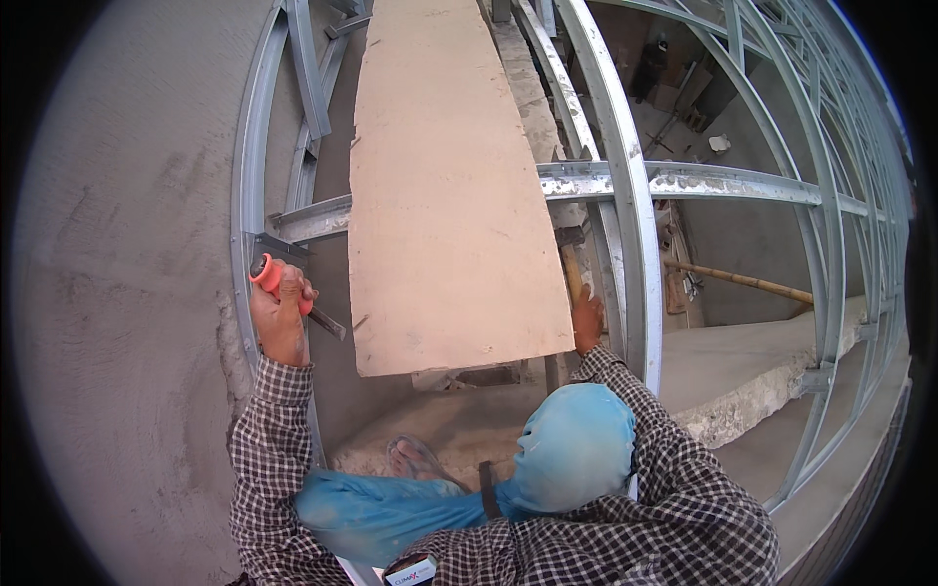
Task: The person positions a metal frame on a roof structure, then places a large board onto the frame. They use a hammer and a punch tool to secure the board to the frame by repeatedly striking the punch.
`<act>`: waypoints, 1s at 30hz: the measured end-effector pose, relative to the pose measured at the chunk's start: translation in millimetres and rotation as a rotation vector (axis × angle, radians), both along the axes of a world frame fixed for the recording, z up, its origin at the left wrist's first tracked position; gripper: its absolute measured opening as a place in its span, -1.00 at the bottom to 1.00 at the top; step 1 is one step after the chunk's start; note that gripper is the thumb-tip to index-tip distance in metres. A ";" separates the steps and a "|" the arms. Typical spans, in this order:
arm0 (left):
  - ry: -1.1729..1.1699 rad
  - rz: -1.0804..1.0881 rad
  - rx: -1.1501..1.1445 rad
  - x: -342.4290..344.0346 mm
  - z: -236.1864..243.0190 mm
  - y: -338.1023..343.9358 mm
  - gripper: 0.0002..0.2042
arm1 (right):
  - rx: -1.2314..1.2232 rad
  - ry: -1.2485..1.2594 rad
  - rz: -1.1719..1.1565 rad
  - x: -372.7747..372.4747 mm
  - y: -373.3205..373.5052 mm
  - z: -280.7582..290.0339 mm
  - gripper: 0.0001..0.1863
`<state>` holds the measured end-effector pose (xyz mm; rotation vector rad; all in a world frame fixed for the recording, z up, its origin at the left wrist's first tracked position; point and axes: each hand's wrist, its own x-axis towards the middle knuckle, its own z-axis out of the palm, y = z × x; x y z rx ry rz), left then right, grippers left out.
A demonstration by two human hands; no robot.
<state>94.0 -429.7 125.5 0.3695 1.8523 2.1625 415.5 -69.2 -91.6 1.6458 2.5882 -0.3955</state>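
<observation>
A chisel with an orange hand guard (326, 322) is gripped in my left hand (281, 317), left of a pale board (454, 205) that lies lengthwise over a metal crossbeam. Just off the board's right edge, my right hand (586, 317) is closed on the wooden handle of a hammer (572, 261), whose dark head points away from me. Part of that hand is hidden along the board's edge.
Grey plastered wall (117, 273) fills the left. Metal framing (630, 234) runs around the board and along the right, over a lower area with a bamboo pole (738, 278) and a dark figure, possibly a person (650, 68). A rough concrete ledge (743, 400) sits lower right.
</observation>
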 end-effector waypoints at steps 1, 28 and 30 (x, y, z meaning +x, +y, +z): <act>-0.008 -0.008 -0.004 -0.6 -2.8 -2.2 -0.75 | -0.049 -0.025 -0.017 -5.7 4.5 -0.8 -0.34; 0.438 0.007 -0.563 -0.8 -7.8 -8.7 -0.76 | -0.551 0.989 0.222 -20.8 -71.2 274.1 -0.75; 0.312 -0.077 -0.696 -7.7 -32.3 -16.6 -0.66 | -0.439 1.081 0.362 -39.4 -60.4 294.3 -0.70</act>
